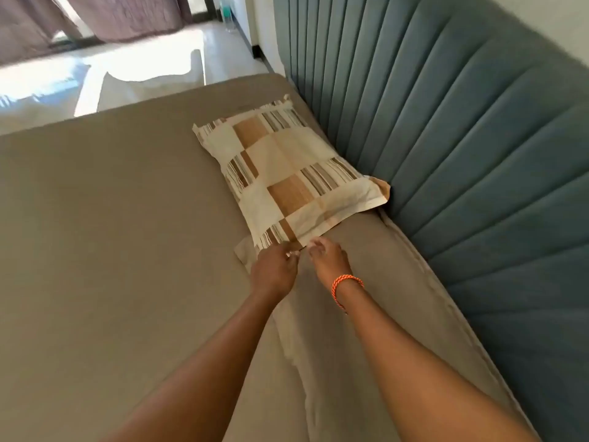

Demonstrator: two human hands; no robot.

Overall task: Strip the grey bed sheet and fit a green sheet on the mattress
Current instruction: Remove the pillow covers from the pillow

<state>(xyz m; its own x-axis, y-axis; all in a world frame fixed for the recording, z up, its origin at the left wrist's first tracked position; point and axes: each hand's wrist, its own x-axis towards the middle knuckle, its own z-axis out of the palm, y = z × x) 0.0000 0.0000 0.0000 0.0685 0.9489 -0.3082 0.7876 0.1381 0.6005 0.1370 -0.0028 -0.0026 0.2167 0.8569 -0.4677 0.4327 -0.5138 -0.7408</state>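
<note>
— Where does the light come from?
— From the far side of the bed: sun pours onto the floor point(127, 62) there and blows it out to white glare.
— And the bed itself?
— Evenly lit and dimmer, with soft shadows. The whole frame is slightly blurred, and the headboard point(462, 138) panels bow outward from wide-angle distortion.
</note>
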